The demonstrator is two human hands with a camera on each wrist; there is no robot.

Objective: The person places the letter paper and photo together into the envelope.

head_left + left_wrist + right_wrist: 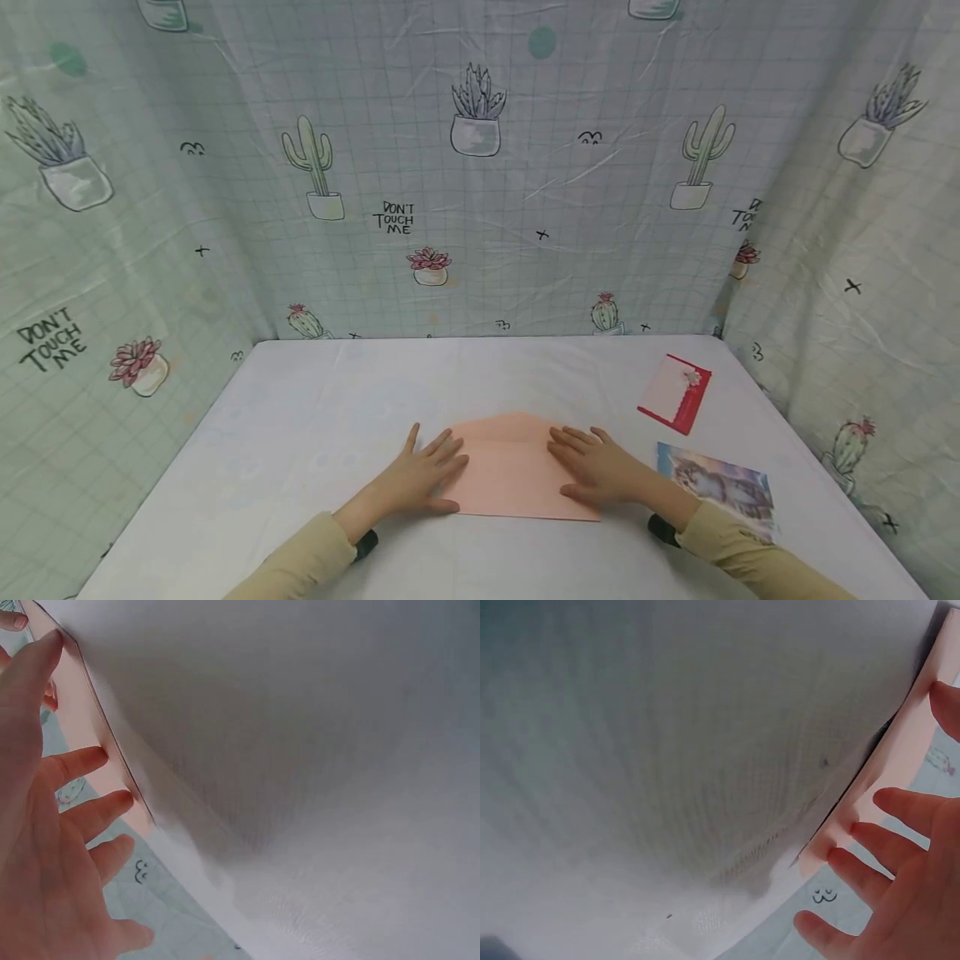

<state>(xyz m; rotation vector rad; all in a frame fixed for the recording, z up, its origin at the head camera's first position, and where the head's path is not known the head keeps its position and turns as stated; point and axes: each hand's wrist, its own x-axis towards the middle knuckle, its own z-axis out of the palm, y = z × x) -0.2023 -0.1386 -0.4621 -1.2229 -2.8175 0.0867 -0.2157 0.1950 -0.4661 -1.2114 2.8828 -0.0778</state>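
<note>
A pink paper envelope lies flat on the white table, its flap spread out on the far side beyond a crease. My left hand rests on its left edge with the fingers spread. On the opposite edge, my right hand lies with straight fingers touching the paper. In the left wrist view, fingertips of the left hand meet the envelope along its side. The right wrist view has the right hand against the envelope's other side. Neither hand grips anything.
At the right of the white table lies a red and white card with a flower on it. Nearer, partly behind the right forearm, is a picture card of kittens. A cactus-print cloth surrounds the back and sides.
</note>
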